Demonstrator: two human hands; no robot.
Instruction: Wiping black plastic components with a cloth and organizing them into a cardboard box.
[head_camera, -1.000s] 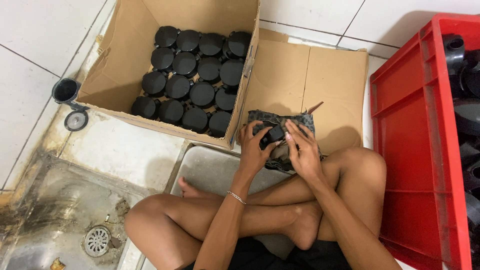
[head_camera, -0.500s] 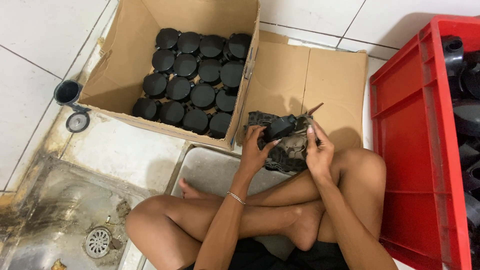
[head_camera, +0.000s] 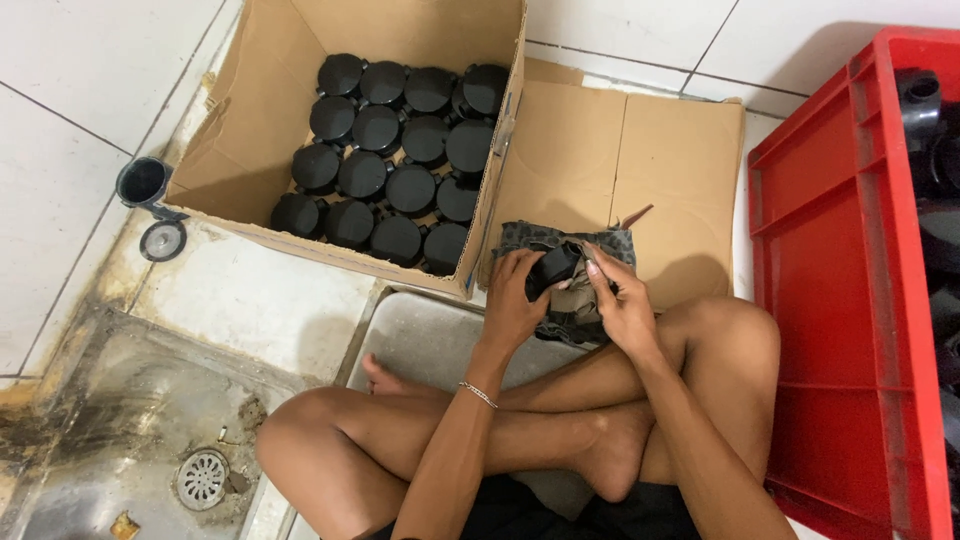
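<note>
Black plastic cap (head_camera: 553, 268) is back down on the grey rag (head_camera: 572, 290); I see my left hand (head_camera: 512, 300) and right hand (head_camera: 622, 303) clasp it again.

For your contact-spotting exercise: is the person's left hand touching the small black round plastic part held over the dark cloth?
Touching. The head view shows the left hand with its fingers wrapped around the small black round plastic part, with no gap.
</note>
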